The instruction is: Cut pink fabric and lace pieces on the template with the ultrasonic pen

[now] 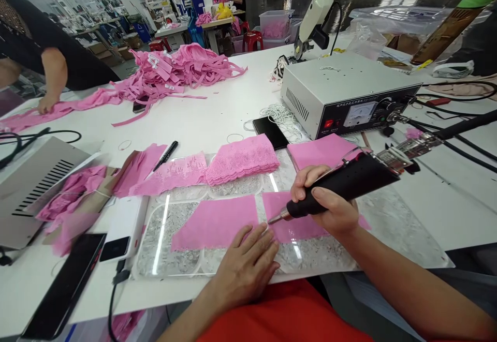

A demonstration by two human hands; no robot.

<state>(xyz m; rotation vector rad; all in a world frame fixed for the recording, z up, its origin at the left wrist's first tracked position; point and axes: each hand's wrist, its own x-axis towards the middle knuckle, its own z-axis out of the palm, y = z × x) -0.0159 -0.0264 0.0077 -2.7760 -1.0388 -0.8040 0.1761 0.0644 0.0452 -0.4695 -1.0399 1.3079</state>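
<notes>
My right hand [336, 210] is wrapped round a black corded handpiece [349, 181] with a pointed metal tip [277, 218]. The tip points down and left, at the inner edge of a flat pink fabric piece [287, 233]; whether it touches cannot be made out. My left hand [248, 264] lies flat, fingers stretched, over the lower right corner of another pink fabric piece [213, 223]. A narrow gap separates the two pieces. Both rest on a clear, patterned mat [155, 238]. Behind them lie pink lace pieces [244, 158] and a stack of plain pink fabric [322, 150].
A grey metal control box [349, 86] stands at the back right, with cables beyond my right hand. Near it lie a black phone [271, 132] and tangled white cord [285, 119]. Left are a pen [165, 155] and a power bank [124, 228]. A co-worker's hand [48, 103] touches pink fabric.
</notes>
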